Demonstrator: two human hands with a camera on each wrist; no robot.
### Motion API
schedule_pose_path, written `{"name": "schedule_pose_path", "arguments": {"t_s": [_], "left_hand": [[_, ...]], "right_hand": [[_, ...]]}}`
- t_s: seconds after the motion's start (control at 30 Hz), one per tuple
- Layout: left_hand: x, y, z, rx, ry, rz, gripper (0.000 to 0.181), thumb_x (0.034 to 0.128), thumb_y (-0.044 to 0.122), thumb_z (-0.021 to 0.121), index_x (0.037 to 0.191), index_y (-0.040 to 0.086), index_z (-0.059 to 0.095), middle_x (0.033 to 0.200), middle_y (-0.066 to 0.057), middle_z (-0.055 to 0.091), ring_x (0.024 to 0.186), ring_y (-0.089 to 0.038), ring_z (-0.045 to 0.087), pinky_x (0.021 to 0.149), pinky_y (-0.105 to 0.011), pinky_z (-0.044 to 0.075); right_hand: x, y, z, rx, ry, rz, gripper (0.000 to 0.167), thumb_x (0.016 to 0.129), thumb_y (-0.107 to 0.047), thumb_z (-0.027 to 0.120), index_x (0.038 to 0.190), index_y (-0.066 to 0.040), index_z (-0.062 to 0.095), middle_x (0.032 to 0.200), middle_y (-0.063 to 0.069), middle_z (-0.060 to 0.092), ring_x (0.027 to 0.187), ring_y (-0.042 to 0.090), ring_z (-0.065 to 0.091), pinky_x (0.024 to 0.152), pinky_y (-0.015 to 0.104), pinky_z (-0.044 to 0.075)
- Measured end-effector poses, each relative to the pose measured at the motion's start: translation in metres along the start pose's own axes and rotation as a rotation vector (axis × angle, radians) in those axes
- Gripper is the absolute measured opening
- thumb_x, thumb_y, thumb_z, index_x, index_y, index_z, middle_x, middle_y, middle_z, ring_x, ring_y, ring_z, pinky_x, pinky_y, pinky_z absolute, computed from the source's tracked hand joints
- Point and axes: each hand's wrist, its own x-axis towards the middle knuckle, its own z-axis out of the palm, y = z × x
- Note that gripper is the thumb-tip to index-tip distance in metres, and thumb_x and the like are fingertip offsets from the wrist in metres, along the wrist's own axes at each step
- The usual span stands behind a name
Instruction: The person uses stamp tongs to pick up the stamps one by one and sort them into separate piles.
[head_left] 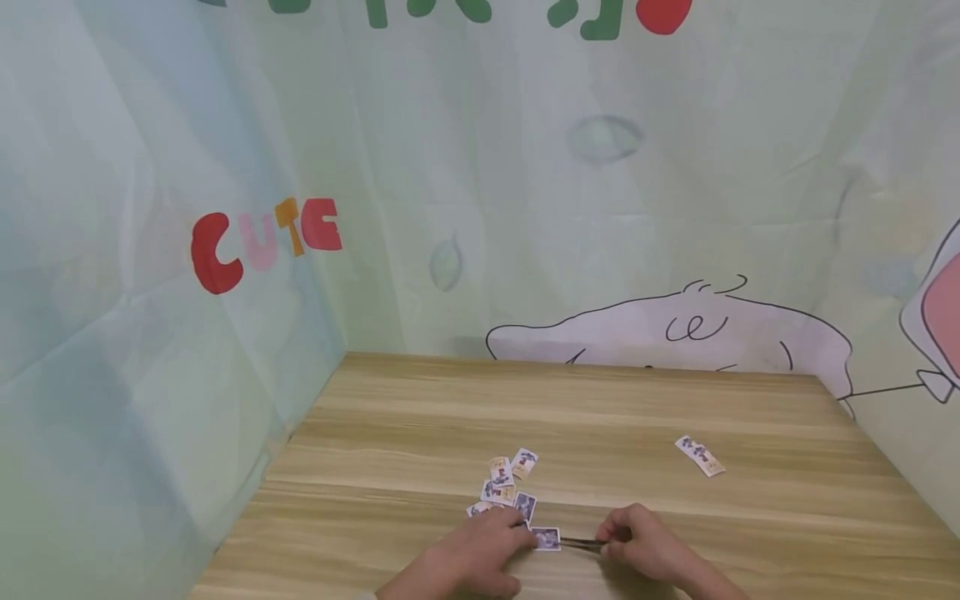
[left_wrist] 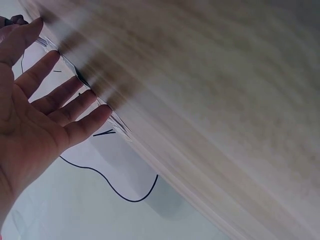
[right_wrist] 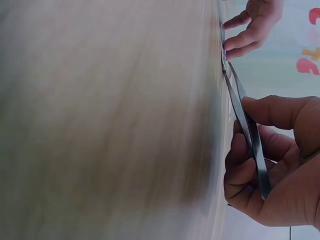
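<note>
My right hand (head_left: 647, 543) holds dark metal tweezers (right_wrist: 246, 117) between thumb and fingers, low over the table. Their tips point left, a little apart in the right wrist view, and reach the edge of a small picture card (head_left: 547, 540). Against that card's left side rest fingertips of my left hand (head_left: 480, 552), its fingers spread and nearly straight. In the left wrist view the left fingertips (left_wrist: 106, 109) touch down at the table surface. Another dark picture card (head_left: 525, 507) lies just beyond the left hand, which covers part of the cards near it.
Several small light picture cards (head_left: 500, 472) lie loosely grouped beyond the left hand. Farther right, overlapping cards (head_left: 701, 457) lie on the wood-grain table (head_left: 390, 425). A printed cloth backdrop (head_left: 450, 167) stands behind and along the left side of the table.
</note>
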Motion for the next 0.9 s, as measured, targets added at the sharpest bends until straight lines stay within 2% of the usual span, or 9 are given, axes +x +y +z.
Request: {"name": "schedule_pose_path", "arguments": {"t_s": [0.33,0.6,0.73,0.9], "left_hand": [[0.0000,0.0003,-0.0016,-0.012,-0.004,-0.003,0.048,0.0676,0.032,0.076,0.113,0.022,0.064,0.107,0.005,0.053,0.097,-0.010,0.050,0.086,-0.026,0.043],[-0.0025,-0.0021,-0.0035,0.014,0.044,0.016,0.047,0.0663,0.033,0.075,0.111,0.022,0.064,0.120,-0.004,0.054,0.108,-0.018,0.051,0.092,-0.032,0.042],[-0.0040,-0.0025,-0.0038,0.037,0.056,0.031,0.047,0.0669,0.034,0.076,0.111,0.022,0.064,0.117,-0.003,0.055,0.107,-0.017,0.051,0.092,-0.032,0.042],[-0.0037,-0.0008,-0.0054,0.044,0.060,0.018,0.043,0.0674,0.034,0.075,0.107,0.022,0.064,0.109,0.000,0.055,0.100,-0.014,0.051,0.086,-0.032,0.045]], "right_hand": [[-0.0006,-0.0005,0.0018,-0.037,0.017,0.004,0.006,0.076,0.000,0.065,0.080,-0.004,0.065,0.071,-0.003,0.057,0.064,0.010,0.049,0.059,0.025,0.041],[-0.0035,-0.0001,-0.0017,0.004,0.028,0.009,0.006,0.076,0.001,0.063,0.081,-0.002,0.064,0.072,-0.001,0.057,0.064,0.010,0.049,0.060,0.024,0.042],[-0.0056,0.0013,-0.0022,0.016,0.019,0.001,0.006,0.076,0.002,0.062,0.082,0.000,0.063,0.072,0.000,0.057,0.063,0.009,0.048,0.058,0.023,0.042],[-0.0080,0.0040,-0.0022,0.026,0.022,0.025,0.007,0.078,0.002,0.062,0.084,0.000,0.063,0.074,0.001,0.056,0.065,0.009,0.048,0.059,0.023,0.042]]}}
